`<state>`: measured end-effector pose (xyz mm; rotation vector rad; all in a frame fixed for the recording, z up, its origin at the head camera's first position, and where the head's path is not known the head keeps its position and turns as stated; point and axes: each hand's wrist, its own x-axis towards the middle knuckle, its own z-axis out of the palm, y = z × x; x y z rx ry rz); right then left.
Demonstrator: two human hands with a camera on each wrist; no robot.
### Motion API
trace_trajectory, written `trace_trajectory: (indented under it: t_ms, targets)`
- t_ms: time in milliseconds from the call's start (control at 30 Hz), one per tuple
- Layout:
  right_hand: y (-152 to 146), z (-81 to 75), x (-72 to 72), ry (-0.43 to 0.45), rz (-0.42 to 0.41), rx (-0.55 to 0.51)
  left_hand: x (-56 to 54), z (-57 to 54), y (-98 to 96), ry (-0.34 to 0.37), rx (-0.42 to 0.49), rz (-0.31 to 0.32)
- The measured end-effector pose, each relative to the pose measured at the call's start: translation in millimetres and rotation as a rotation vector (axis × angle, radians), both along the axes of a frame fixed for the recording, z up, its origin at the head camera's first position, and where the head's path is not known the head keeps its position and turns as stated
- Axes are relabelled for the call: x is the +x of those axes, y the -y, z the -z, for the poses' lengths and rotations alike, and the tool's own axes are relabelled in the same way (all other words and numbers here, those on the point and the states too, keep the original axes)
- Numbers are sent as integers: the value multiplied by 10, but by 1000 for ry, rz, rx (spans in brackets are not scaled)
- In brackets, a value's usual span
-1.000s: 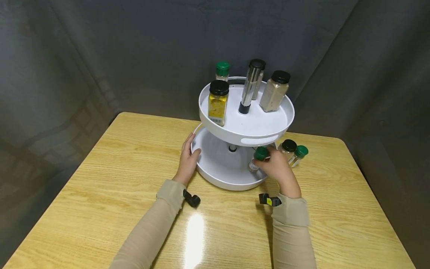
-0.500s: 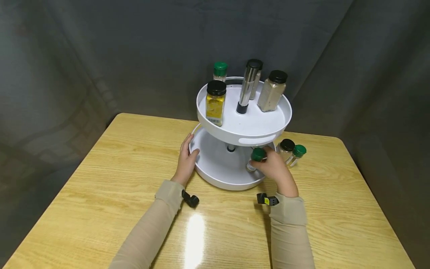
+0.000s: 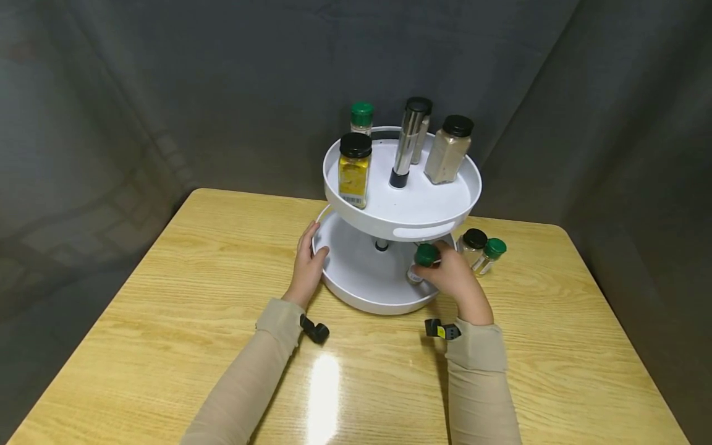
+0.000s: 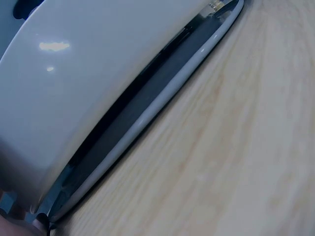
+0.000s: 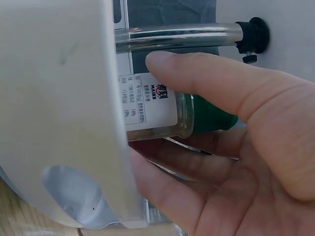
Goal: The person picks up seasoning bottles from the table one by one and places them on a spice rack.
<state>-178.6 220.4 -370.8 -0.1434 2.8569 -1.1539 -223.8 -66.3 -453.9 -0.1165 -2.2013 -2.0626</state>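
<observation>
A white two-tier spice rack stands on the table, its upper tray point(image 3: 411, 213) overhanging the lower tray point(image 3: 361, 272). My left hand point(image 3: 306, 262) holds the lower tray's left rim, thumb over the edge and fingers along the outside. In the left wrist view only fingertips show in the bottom corner, at the rim. Under the upper tray, my right hand point(image 3: 453, 275) grips a green-capped spice jar point(image 3: 426, 254). The right wrist view shows the labelled jar point(image 5: 152, 103) between thumb and fingers; the white tray wall hides its bottom end.
On the upper tray are a yellow spice jar point(image 3: 353, 176), a beige spice jar point(image 3: 448, 154), a green-capped jar point(image 3: 361, 115) and another behind the chrome post point(image 3: 408, 139). A black-capped jar point(image 3: 474, 240) and a green-capped jar point(image 3: 494, 250) stand right of the rack.
The whole scene has shifted slightly left in the head view. Both hands keep their holds, and the jar in the right hand stays over the lower tray's right side.
</observation>
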Motion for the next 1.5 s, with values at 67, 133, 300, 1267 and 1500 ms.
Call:
trace_trajectory:
  t_ms: [67, 133, 300, 1267, 1500]
  targets:
    - [2, -5, 5, 1, -1, -1, 52, -90, -2, 1, 1, 4]
    - [4, -11, 12, 4, 0, -4, 108, -179, -7, 2, -1, 7]
    - [4, -13, 13, 0, -4, -7, 181, -276, -14, -3, 1, 8]
    - [-295, -208, 175, 6, 95, 41, 164, -281, -16, 15, 0, -1]
    - [-350, -202, 173, 79, 158, 42, 180, -288, -15, 3, 7, 8]
